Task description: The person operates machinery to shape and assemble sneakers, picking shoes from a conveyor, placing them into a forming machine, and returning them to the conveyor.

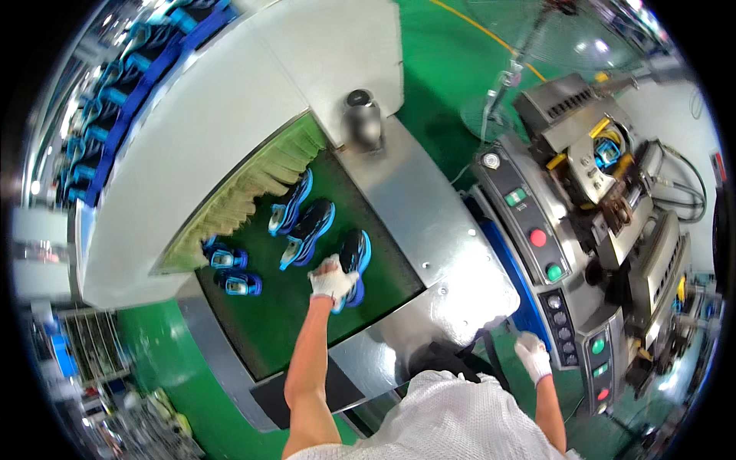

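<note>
Shoe on grn belt w/ L hand at near end.

No words, brands or numbers legible anywhere. On the dark upper control panel of the machine at right, a green rectangle with pale marks too small to make out, plus a tiny pale marking just beside. Near that panel's far end, a round white-faced dial, too blurred to read. On the lower control panel, a similar green rectangle, equally unreadable. At far right, a small red plate, likewise illegible.
</note>
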Demonstrator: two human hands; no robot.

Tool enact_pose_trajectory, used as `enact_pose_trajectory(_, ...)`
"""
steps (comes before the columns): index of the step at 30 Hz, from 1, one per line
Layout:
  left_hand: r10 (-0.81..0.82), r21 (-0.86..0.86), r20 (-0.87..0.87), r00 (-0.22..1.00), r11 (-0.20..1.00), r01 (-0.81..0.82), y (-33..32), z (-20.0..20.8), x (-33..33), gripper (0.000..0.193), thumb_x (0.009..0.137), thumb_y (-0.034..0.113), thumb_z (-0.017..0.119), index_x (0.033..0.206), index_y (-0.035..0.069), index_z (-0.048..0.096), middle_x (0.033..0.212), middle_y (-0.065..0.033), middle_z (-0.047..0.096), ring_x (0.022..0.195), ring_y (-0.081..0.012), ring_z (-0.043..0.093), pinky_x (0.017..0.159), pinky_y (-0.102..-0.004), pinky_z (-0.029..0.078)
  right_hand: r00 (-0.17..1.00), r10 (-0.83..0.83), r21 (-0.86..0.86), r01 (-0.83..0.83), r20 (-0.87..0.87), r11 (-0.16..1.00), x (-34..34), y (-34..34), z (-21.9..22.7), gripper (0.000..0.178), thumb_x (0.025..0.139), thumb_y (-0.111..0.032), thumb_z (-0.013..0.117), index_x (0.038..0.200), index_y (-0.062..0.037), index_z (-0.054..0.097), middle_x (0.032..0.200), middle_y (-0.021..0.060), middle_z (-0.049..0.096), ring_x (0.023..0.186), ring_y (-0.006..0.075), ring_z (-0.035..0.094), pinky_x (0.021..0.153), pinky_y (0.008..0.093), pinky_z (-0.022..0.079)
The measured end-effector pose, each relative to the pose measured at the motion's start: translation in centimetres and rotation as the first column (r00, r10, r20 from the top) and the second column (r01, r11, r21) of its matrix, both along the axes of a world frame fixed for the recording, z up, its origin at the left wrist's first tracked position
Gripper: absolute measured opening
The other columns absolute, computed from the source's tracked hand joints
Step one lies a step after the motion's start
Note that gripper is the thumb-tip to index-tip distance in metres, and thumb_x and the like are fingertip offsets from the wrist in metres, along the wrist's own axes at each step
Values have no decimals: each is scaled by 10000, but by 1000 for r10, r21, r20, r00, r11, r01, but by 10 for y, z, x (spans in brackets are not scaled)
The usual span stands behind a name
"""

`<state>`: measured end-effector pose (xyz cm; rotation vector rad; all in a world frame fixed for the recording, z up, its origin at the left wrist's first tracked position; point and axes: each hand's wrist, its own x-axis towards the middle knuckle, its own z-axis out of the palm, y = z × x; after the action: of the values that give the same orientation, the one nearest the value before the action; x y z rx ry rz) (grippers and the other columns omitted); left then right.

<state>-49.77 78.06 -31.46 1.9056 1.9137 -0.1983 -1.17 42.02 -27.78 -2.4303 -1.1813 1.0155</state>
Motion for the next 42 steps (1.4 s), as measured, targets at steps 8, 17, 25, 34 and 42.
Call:
enact_pose_trajectory(8, 178, -189, 919, 352, 982, -2, -81, 177, 115, 689, 705, 170, 845, 1315, -36, 602, 1169, -159, 724, 1107, -253, 679, 997, -415, 507, 884, 104, -84, -159, -457, 984, -85, 183, 145, 657, 989, -586, 532, 1318, -29, 650, 1220, 151, 699, 1179, 236, 637, 1039, 340, 473)
enact_pose_trajectory(17, -281, 215, 960, 20, 777, 592, 10, 275, 351, 611, 924, 177, 713, 1456, -16, 480, 1439, -151, 547, 1326, -260, 543, 1139, -390, 422, -171, 268, 123, 582, -948, 804, 14, 152, 190, 707, 735, 24, 685, 1424, -21, 530, 1279, 105, 663, 1060, 178, 676, 859, 310, 585)
enact_pose_trajectory(25, -855, 531, 332, 397, 518, 671, 153, 246, 621, 682, 885, 387, 728, 1426, 27, 522, 1410, -224, 555, 1326, -376, 523, 1114, -433, 413, -370, 444, -18, 783, -816, 622, 112, 84, 208, 831, 775, -53, 815, 1495, 39, 411, 1383, 178, 596, 1185, 247, 636, 1028, 385, 526)
enact_pose_trajectory(34, -661, 393, 226, 716, 734, 553, 191, 173, 730, 731, 811, 492, 733, 1369, 63, 537, 1297, -243, 634, 1211, -400, 614, 1026, -527, 466, 42, 229, 98, 967, -972, 237, 137, 36, 202, 884, 791, -105, 836, 1521, 49, 361, 1397, 181, 580, 1195, 270, 625, 1046, 422, 517)
enact_pose_trajectory(42, -573, 514, 417, 705, 789, 336, 156, 315, 612, 671, 828, 489, 758, 1317, 59, 598, 1243, -226, 669, 1123, -364, 661, 1004, -454, 494, -3, -127, -46, 938, -992, 344, 138, 76, 223, 485, 822, -5, 713, 1280, 69, 572, 1050, 144, 709, 847, 209, 707, 770, 367, 601)
